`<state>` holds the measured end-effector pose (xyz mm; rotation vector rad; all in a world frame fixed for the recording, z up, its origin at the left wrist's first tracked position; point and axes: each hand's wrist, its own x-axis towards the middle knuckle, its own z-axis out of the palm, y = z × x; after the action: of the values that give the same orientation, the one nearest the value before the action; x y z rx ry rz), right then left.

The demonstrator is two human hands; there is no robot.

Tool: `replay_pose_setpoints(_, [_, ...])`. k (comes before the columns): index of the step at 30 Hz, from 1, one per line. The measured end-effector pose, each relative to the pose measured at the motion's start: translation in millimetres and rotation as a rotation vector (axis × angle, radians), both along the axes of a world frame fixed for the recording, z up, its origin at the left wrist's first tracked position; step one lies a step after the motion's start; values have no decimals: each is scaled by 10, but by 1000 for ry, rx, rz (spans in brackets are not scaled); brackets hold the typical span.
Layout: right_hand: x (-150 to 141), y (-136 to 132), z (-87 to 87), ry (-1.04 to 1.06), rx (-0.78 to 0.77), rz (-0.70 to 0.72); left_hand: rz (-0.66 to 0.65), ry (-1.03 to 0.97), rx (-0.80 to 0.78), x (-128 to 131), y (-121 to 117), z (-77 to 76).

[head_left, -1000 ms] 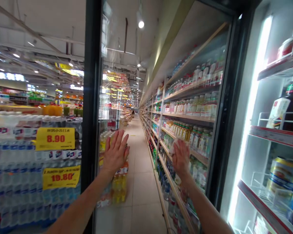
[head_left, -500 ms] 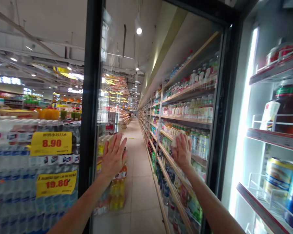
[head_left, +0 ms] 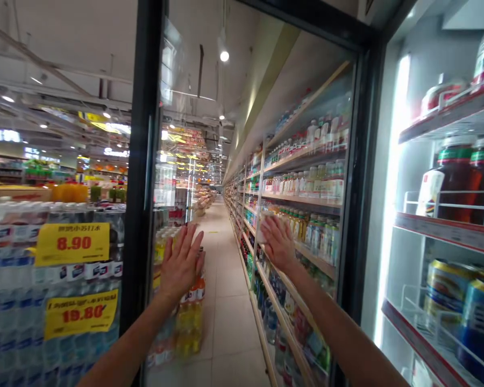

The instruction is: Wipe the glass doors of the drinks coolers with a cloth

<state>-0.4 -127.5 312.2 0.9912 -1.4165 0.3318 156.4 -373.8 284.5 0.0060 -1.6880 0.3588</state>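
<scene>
An open glass cooler door with a black frame stands in front of me. My left hand lies flat on the glass near the door's left edge, fingers stretched and apart, holding nothing. My right hand presses flat on the glass further right, at about the same height. A white cloth is mostly hidden under its palm; only a pale edge shows at the hand's left side.
The lit cooler on the right has shelves with dark bottles and cans. Stacked packs of water with yellow price tags stand at the left. Through the glass I see a shop aisle and long drink shelves.
My right hand has slid left across the glass with the cloth, which now shows less. My left hand has drifted slightly left and stays flat on the glass.
</scene>
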Motion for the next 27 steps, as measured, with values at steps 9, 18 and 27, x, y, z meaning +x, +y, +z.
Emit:
replay_pose_setpoints(9, [-454,581,382,-288,-760,-76,-13,-3,14,56,44,7])
replay_pose_setpoints(18, [-127,157,413,-60,-240,-17,-20,-6,11,40,6,5])
replay_pose_setpoints(27, [28,-211,940,-121,-484,10,-17,-27,24,75,26,1])
